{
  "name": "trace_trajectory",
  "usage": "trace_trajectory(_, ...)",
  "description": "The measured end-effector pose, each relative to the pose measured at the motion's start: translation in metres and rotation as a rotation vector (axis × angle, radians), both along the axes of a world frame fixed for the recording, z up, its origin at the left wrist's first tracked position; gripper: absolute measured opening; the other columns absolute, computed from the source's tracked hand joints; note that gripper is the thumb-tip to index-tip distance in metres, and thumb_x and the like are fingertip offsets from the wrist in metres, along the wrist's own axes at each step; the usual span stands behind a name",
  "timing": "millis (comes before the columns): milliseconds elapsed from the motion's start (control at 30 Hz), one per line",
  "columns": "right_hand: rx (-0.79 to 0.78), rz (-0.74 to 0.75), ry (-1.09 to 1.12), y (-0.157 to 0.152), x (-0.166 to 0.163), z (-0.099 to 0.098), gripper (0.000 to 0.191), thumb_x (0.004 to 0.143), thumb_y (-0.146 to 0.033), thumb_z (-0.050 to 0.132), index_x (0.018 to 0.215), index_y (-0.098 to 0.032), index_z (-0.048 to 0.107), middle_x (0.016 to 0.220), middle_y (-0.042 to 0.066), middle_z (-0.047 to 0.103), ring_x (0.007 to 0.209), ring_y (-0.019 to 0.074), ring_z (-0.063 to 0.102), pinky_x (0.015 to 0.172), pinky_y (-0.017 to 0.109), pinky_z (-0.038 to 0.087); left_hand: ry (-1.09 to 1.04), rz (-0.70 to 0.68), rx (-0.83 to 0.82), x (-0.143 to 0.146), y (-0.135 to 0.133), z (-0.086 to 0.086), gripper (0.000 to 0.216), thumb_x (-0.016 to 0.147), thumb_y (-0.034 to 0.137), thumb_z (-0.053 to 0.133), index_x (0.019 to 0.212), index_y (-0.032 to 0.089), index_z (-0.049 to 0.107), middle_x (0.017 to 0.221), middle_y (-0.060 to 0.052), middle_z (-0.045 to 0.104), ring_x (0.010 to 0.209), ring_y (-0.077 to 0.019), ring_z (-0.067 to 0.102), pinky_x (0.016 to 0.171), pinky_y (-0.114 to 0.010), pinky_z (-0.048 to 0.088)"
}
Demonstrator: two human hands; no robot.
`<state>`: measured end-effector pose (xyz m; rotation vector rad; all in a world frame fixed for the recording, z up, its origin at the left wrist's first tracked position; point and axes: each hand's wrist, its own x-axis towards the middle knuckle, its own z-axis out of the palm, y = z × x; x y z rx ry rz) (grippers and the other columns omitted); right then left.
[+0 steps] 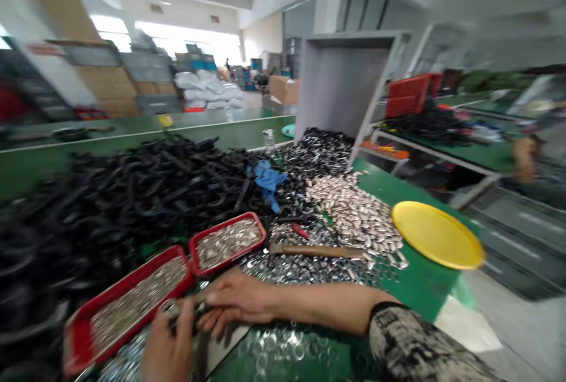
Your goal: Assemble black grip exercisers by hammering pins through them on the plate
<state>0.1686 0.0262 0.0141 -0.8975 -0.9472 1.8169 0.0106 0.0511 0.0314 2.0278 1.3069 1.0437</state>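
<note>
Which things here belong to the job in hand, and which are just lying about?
Likely in the job:
- blurred dark piece between left hand and right hand
- nearer red tray
- farther red tray

Seemingly lying about:
- wooden-handled hammer
- blue cloth
- round yellow object

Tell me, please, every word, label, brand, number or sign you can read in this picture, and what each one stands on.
None: no word, brand or number can be read.
Reddish mark on the white pillar, far left: too blurred to read; possibly a sign.
Red trays, hammer, yellow round tray: no lettering visible.
</note>
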Motion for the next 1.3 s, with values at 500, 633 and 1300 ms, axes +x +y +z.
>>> trace_trajectory(500, 0.244, 0.082, -0.766, -0.018, 0.0, 0.005, 0.053, 0.095, -0.069, 0.037, 0.086, -0.022, 0.058, 0.064, 0.003, 0.062, 0.055, 0.0179, 0.059, 0.054, 0.03, 0.047, -0.268, -0.106, -0.225, -0.016, -0.008, -0.012, 0.028, 0.1, 0.043, 0.046, 0.094, 0.02, 0.059, 0.09, -0.004, 0.066, 0.084, -0.0177, 0.06, 0.082, -0.031, 0.045)
trace_trajectory(633, 0.174, 0.347, -0.665, -0.015, 0.004, 0.009, 0.068, 0.098, -0.069, 0.015, 0.082, -0.02, 0.06, 0.058, 0.003, 0.061, 0.04, 0.0132, 0.047, 0.044, 0.027, 0.039, -0.165, -0.163, -0.189, -0.018, -0.008, -0.013, 0.027, 0.099, 0.044, 0.049, 0.092, 0.02, 0.06, 0.087, -0.004, 0.065, 0.081, -0.0177, 0.059, 0.079, -0.031, 0.045)
trace_trajectory(1300, 0.293, 0.124, -0.657, -0.033, 0.011, 0.011, 0.049, 0.096, -0.065, 0.043, 0.089, -0.019, 0.056, 0.069, 0.001, 0.062, 0.05, 0.0108, 0.048, 0.048, 0.023, 0.036, -0.145, -0.101, 0.019, -0.005, -0.022, -0.011, 0.017, 0.102, 0.031, 0.043, 0.099, 0.019, 0.054, 0.098, -0.006, 0.059, 0.094, -0.0189, 0.058, 0.088, -0.032, 0.046)
